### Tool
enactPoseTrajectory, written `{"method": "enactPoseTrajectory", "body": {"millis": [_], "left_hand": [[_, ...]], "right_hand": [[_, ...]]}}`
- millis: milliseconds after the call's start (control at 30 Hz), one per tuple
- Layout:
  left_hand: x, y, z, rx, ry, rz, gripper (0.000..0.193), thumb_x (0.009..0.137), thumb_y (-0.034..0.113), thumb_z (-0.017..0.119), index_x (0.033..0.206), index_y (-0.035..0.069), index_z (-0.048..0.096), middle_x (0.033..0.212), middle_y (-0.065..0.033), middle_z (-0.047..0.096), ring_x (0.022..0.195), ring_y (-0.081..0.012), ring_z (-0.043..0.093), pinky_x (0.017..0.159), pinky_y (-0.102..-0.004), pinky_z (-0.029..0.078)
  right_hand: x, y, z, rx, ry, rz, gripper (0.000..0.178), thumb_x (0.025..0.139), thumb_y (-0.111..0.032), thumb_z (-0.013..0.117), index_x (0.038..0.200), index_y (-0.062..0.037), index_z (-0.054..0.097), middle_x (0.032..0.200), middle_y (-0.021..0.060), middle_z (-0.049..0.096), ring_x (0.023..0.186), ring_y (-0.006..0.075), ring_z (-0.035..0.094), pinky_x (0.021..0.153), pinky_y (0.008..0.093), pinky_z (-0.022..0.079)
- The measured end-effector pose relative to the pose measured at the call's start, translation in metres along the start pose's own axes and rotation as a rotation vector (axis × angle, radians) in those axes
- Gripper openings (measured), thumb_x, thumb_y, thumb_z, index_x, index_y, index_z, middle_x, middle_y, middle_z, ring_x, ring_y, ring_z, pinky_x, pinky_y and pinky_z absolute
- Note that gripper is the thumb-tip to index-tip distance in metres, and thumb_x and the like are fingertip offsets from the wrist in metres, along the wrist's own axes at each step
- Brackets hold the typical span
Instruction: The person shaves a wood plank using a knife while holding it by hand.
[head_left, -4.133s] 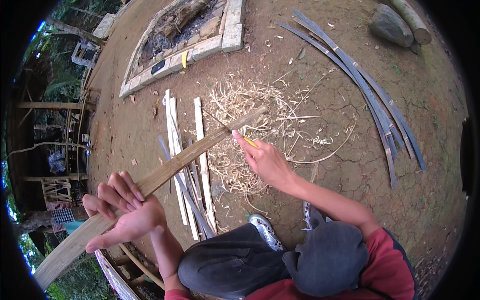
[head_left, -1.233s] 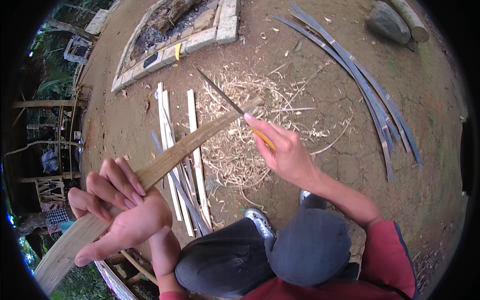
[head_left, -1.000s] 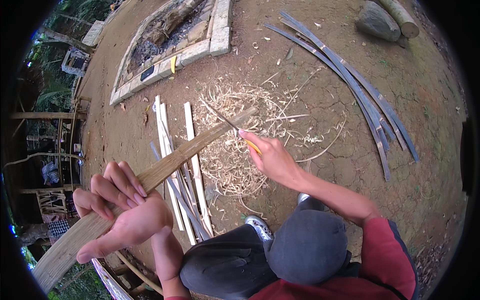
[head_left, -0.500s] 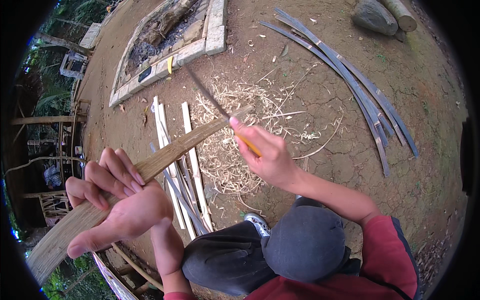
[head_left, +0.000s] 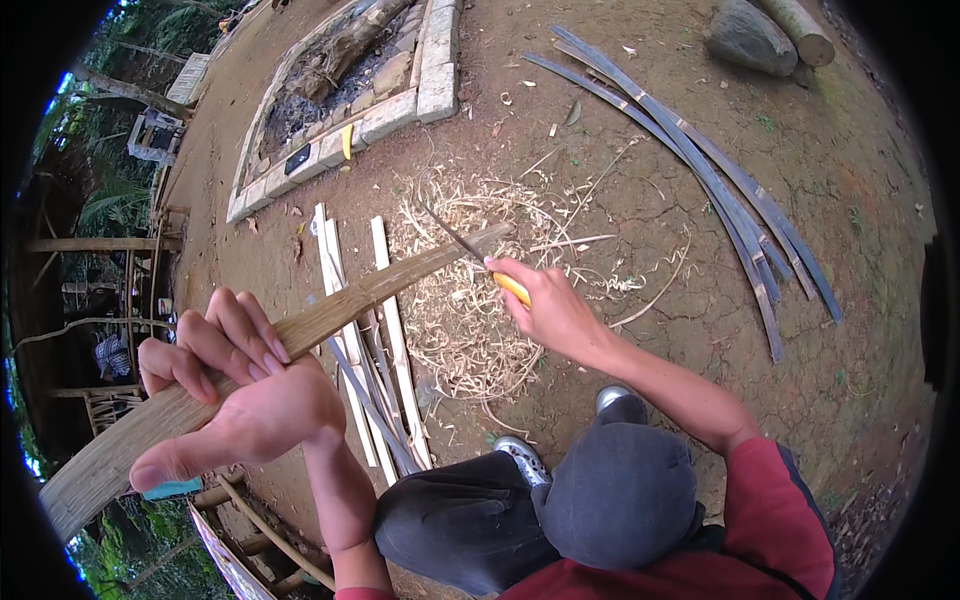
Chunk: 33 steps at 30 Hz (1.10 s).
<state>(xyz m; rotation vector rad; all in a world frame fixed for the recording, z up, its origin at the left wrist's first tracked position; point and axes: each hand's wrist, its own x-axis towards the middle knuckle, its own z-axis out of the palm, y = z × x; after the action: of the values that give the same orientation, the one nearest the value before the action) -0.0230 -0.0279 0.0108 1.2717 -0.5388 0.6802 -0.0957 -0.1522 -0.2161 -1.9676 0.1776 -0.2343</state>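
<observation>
A long flat strip of split bamboo or wood [head_left: 350, 301] runs slantwise from the lower left toward the middle. My left hand [head_left: 240, 385] is wrapped round its near part, fingers curled over the top edge and thumb stretched along the near side. In my right hand [head_left: 560, 310] is a knife [head_left: 512, 290] with a yellow handle and a dark narrow blade. The blade lies across the strip close to its far end, pointing up and left. Whether the edge bites into the strip, I cannot tell.
Pale curled shavings [head_left: 470, 340] cover the ground beyond my feet. Several light strips [head_left: 392, 320] lie to their left, and long dark strips [head_left: 740, 210] at the right. A stone-edged fire pit [head_left: 385, 120] stands at the far left; a boulder [head_left: 750, 38] at the far right.
My right hand has moved right and slightly down, bringing the knife blade lower, across the strip near its far end. My left hand keeps its hold. The view has shifted slightly.
</observation>
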Motion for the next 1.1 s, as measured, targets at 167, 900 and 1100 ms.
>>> {"method": "enactPoseTrajectory", "body": {"millis": [167, 900, 1100], "left_hand": [[-0.007, 0.004, -0.001, -0.006, 0.007, 0.0, 0.076, 0.08, 0.09, 0.027, 0.068, 0.015, 0.026, 0.052, 0.0012, 0.021, 0.044, -0.0084, 0.018, 0.037, -0.0201, 0.016], [0.006, 0.0, -0.011, -0.064, -0.031, -0.032, 0.078, 0.077, 0.092, 0.029, 0.067, 0.015, 0.028, 0.053, 0.0016, 0.022, 0.044, -0.0084, 0.02, 0.037, -0.0197, 0.016], [-0.001, 0.0, -0.001, -0.063, -0.006, -0.039, 0.078, 0.077, 0.093, 0.027, 0.067, 0.015, 0.027, 0.053, 0.0014, 0.022, 0.044, -0.0082, 0.019, 0.037, -0.0198, 0.015]], "right_hand": [[0.007, -0.062, -0.023, 0.199, 0.429, -0.432, 0.044, 0.088, 0.003, 0.062, 0.131, -0.004, 0.057, 0.091, 0.021, 0.071, 0.07, 0.0216, 0.071, 0.055, 0.0302, 0.055], [-0.006, -0.045, -0.014, 0.146, 0.263, -0.337, 0.045, 0.09, 0.002, 0.061, 0.134, -0.0006, 0.053, 0.087, 0.0189, 0.07, 0.07, 0.0249, 0.071, 0.056, 0.0347, 0.055], [-0.011, 0.014, 0.025, 0.055, 0.085, -0.109, 0.046, 0.089, 0.003, 0.062, 0.134, -0.0072, 0.056, 0.096, 0.0169, 0.072, 0.068, 0.0196, 0.071, 0.052, 0.0287, 0.055]]}}
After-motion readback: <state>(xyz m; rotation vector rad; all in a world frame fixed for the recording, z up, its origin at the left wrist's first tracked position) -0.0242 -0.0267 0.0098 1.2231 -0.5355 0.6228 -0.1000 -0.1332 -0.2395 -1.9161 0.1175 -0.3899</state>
